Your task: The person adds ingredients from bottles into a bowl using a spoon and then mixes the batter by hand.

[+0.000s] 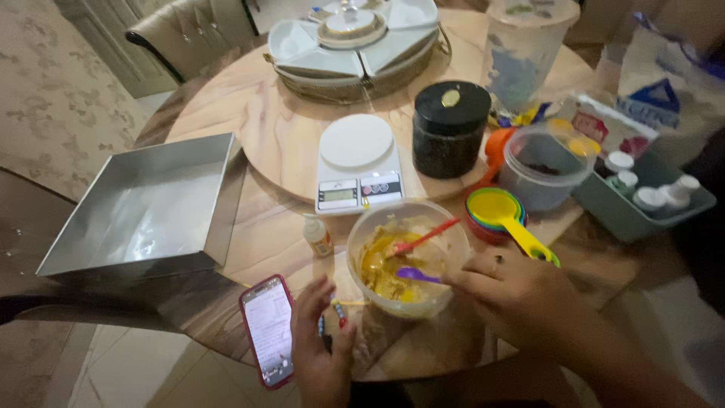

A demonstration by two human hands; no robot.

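Bowl (408, 257) at the table's (279, 136) near edge, holding yellow batter and a red spatula (427, 237). Right hand (513, 287) pinches a purple spoon (417, 275) over the batter. Left hand (317, 340), fingers loosely spread, rests beside a phone (267, 329). Empty metal pan (147, 208) at left; stacked measuring cups (498, 211) at right.

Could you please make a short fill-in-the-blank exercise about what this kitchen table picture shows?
1. The right hand holds a ____ spoon over the mixing bowl.
2. The left hand rests beside a phone with a ____ case.
3. The white kitchen scale stands behind the ____.
4. The metal baking pan is ____ in shape.

Missing words: purple; red; bowl; square
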